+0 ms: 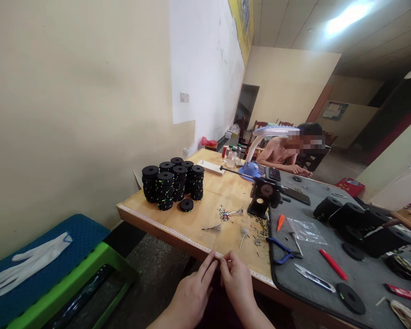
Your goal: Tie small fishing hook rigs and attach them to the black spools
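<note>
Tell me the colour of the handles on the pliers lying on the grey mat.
Blue. The pliers show plainly in the head view, the only one.

Left hand (192, 297), right hand (238, 283) side by side, fingers (208, 269) at near edge of table (208, 189). Just beyond fingers: wire bits (244, 234), bead pile (223, 213). Farther beyond, to left: spool stacks (173, 183), single spool (187, 204) before them. Right of fingers: pliers (281, 251), snips (313, 276) on mat (363, 274); vise (263, 197) behind pliers. Far left of fingers: glove (27, 262) on stool (82, 233).
</note>
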`<action>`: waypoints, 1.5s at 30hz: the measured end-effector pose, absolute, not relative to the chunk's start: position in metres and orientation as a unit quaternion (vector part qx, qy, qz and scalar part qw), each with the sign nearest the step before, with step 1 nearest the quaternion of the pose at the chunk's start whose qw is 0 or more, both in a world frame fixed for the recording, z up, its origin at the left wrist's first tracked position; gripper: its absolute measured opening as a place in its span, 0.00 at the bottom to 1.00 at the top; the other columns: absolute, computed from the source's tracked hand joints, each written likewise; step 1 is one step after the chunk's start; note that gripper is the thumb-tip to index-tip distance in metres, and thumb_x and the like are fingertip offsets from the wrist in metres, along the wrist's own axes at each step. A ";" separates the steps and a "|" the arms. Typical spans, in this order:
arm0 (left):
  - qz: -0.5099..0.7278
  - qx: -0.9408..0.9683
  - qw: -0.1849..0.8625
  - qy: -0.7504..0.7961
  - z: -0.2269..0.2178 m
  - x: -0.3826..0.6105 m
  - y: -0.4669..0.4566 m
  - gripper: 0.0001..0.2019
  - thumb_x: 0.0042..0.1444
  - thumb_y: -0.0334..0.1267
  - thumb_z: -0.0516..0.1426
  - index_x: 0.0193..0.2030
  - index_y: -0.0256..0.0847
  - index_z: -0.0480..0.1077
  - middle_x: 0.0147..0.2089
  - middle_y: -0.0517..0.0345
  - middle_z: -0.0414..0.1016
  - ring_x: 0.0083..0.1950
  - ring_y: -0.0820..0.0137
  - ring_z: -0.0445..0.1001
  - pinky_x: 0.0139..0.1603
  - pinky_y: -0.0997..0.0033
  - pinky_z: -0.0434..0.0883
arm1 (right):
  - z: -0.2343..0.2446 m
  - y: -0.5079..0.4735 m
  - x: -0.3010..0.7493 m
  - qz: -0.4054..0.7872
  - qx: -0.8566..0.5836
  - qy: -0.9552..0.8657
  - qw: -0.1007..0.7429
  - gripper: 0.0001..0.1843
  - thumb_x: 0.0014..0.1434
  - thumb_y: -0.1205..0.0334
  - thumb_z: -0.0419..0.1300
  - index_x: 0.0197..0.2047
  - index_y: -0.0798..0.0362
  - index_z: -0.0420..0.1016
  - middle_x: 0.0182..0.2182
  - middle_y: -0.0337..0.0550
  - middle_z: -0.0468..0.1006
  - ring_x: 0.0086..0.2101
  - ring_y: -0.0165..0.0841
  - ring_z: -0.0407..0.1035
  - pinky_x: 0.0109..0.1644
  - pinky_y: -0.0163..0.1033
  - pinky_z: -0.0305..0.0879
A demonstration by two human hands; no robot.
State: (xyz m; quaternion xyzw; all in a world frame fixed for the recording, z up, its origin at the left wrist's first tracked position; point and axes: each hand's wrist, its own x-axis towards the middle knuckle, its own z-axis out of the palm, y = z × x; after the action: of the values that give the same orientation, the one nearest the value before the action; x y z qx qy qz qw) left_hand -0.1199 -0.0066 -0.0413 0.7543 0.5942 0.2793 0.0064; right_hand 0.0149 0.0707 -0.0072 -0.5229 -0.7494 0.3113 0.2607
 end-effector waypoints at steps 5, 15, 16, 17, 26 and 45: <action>0.257 0.754 0.017 0.605 -0.041 -0.120 -0.006 0.34 0.53 0.23 0.48 0.68 0.40 0.49 0.70 0.43 0.53 0.40 0.66 0.80 0.43 0.67 0.78 | -0.008 0.070 0.015 0.315 -0.520 -0.745 0.274 0.13 0.63 0.57 0.48 0.26 0.48 0.61 0.13 0.37 0.73 0.16 0.33 0.68 0.23 0.32 0.56; 0.246 0.749 -0.004 0.615 -0.044 -0.118 -0.006 0.35 0.54 0.24 0.48 0.70 0.40 0.47 0.70 0.44 0.54 0.37 0.67 0.80 0.40 0.68 0.78 | -0.011 0.070 0.015 0.316 -0.526 -0.744 0.266 0.13 0.63 0.56 0.47 0.27 0.48 0.61 0.13 0.36 0.73 0.17 0.33 0.69 0.24 0.32 0.57; 0.246 0.748 -0.007 0.616 -0.045 -0.117 -0.006 0.35 0.54 0.24 0.48 0.70 0.39 0.46 0.70 0.44 0.55 0.37 0.67 0.80 0.39 0.68 0.78 | -0.010 0.070 0.015 0.316 -0.525 -0.744 0.267 0.13 0.63 0.56 0.47 0.27 0.48 0.61 0.13 0.36 0.73 0.17 0.33 0.69 0.24 0.32 0.57; 0.245 0.747 -0.011 0.617 -0.046 -0.117 -0.005 0.35 0.54 0.24 0.48 0.70 0.39 0.46 0.69 0.43 0.55 0.36 0.67 0.80 0.39 0.68 0.78 | -0.010 0.070 0.014 0.318 -0.524 -0.744 0.268 0.13 0.63 0.56 0.47 0.27 0.48 0.60 0.13 0.35 0.73 0.17 0.33 0.69 0.24 0.32 0.57; 0.234 0.733 -0.093 0.632 -0.046 -0.110 0.000 0.33 0.54 0.22 0.46 0.69 0.37 0.50 0.65 0.42 0.63 0.30 0.67 0.80 0.30 0.71 0.77 | -0.003 0.073 0.020 0.410 -0.510 -0.720 0.233 0.10 0.60 0.59 0.50 0.28 0.50 0.64 0.13 0.35 0.74 0.16 0.31 0.68 0.23 0.30 0.57; 0.128 0.721 -0.146 0.665 -0.024 -0.096 0.008 0.20 0.59 0.28 0.50 0.56 0.31 0.70 0.59 0.39 0.71 0.27 0.63 0.80 0.23 0.68 0.77 | 0.020 0.082 0.083 0.287 -0.565 -0.745 0.209 0.07 0.55 0.65 0.55 0.26 0.51 0.69 0.19 0.36 0.75 0.23 0.30 0.68 0.27 0.31 0.54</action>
State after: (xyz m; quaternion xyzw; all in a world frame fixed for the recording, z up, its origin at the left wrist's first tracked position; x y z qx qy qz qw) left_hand -0.0962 0.0076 -0.0239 0.7214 0.6646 0.1284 -0.1462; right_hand 0.0831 0.0821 0.0204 -0.5653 -0.7447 0.2869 0.2086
